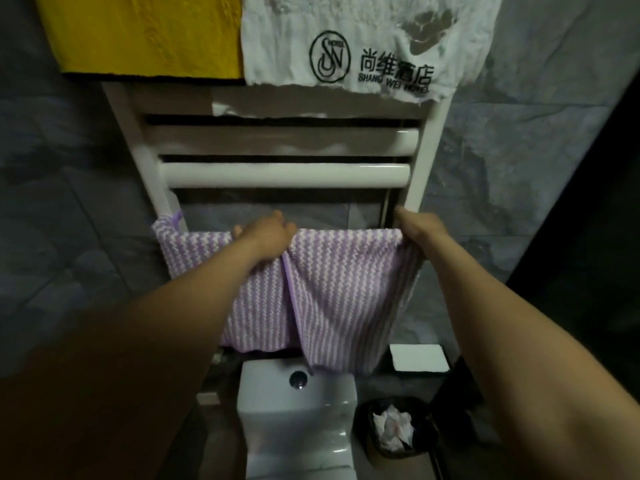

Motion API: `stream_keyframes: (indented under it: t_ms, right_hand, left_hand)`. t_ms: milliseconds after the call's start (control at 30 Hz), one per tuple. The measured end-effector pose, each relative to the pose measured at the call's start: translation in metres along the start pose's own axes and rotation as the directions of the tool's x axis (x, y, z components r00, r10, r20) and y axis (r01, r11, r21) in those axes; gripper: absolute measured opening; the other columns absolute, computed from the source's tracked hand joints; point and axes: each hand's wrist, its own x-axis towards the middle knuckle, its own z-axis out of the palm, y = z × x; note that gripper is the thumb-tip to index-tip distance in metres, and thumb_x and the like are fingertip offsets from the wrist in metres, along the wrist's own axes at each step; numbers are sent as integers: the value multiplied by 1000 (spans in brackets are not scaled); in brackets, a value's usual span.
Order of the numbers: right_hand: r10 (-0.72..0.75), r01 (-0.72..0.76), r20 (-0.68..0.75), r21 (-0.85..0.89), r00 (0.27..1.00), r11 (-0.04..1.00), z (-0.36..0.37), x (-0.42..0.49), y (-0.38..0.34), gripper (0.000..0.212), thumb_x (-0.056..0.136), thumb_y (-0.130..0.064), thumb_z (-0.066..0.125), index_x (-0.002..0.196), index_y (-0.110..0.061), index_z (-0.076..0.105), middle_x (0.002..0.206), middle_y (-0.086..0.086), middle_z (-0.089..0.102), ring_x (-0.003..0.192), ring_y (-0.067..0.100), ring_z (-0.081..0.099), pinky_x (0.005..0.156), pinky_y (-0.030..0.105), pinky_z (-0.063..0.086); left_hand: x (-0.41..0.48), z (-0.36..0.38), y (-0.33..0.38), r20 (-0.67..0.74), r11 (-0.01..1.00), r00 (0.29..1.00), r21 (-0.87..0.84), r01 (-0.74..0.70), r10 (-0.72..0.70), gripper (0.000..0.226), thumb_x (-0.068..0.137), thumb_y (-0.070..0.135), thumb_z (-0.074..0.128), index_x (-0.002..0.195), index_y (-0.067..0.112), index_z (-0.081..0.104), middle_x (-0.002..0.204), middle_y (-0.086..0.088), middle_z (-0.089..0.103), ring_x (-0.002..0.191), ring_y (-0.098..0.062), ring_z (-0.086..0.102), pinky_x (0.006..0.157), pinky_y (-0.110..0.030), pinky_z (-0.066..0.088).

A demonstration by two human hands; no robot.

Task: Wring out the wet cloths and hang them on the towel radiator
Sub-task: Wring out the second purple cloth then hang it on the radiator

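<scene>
A white towel radiator (284, 174) is fixed to the grey tiled wall. Over its top hang a yellow cloth (145, 36) at the left and a white hotel towel (363, 43) with a black logo at the right. A purple-and-white striped cloth (339, 289) is draped over a low bar. My left hand (270, 237) grips its top edge near the middle. My right hand (415, 226) holds its right top corner beside the radiator's right post. A second piece of the same purple fabric (187, 251) hangs to the left, partly behind my left forearm.
Below the radiator stands a white toilet tank (298, 410) with a round flush button. A black waste bin (398, 431) with crumpled paper sits on the floor at the right. A white tissue box (419, 358) rests on a ledge.
</scene>
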Motion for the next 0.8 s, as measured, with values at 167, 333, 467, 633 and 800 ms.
stream_keyframes:
  t_ms: [167, 333, 467, 633, 800]
  right_hand:
    - [65, -156, 231, 401, 971, 903, -29, -19, 19, 38, 84, -50, 44, 61, -20, 52, 58, 3, 50, 55, 20, 44, 57, 26, 34]
    - [7, -63, 243, 223, 970, 973, -44, -27, 18, 22, 87, -35, 49, 69, -23, 52, 71, -1, 52, 72, 16, 48, 70, 33, 31]
    - [-175, 134, 136, 267, 975, 954, -46, -23, 8, 25, 99, -30, 51, 79, -18, 61, 76, 2, 59, 76, 20, 56, 75, 34, 45]
    - [-339, 321, -113, -147, 934, 935, -41, -5, 8, 43, 99, -35, 52, 77, -1, 66, 73, 16, 59, 74, 19, 55, 65, 30, 36]
    - [-252, 247, 33, 118, 967, 962, -43, -12, 6, 25, 88, -30, 69, 68, -16, 63, 64, 5, 57, 60, 18, 49, 57, 25, 36]
  left_hand:
    - [8, -9, -7, 94, 995, 992, -66, -75, 82, 35, 104, 32, 33, 108, 4, 54, 129, -27, 57, 113, -36, 56, 85, -33, 37]
    - [6, -7, -7, 83, 995, 995, -88, -51, 58, 43, 103, 30, 33, 122, -2, 55, 136, -28, 53, 120, -38, 54, 98, -36, 40]
    - [1, -13, -8, 67, 988, 996, -147, -44, 54, 51, 95, 41, 23, 105, 3, 56, 130, -30, 55, 117, -38, 54, 103, -41, 41]
    - [10, -6, -13, 41, 981, 998, -186, -46, 55, 56, 62, 59, 11, 75, 14, 42, 110, -28, 59, 103, -39, 57, 99, -47, 45]
    - [-3, -12, -8, 0, 976, 1000, -217, 6, -6, 51, 81, 53, 26, 85, 10, 52, 112, -26, 63, 102, -38, 60, 99, -48, 45]
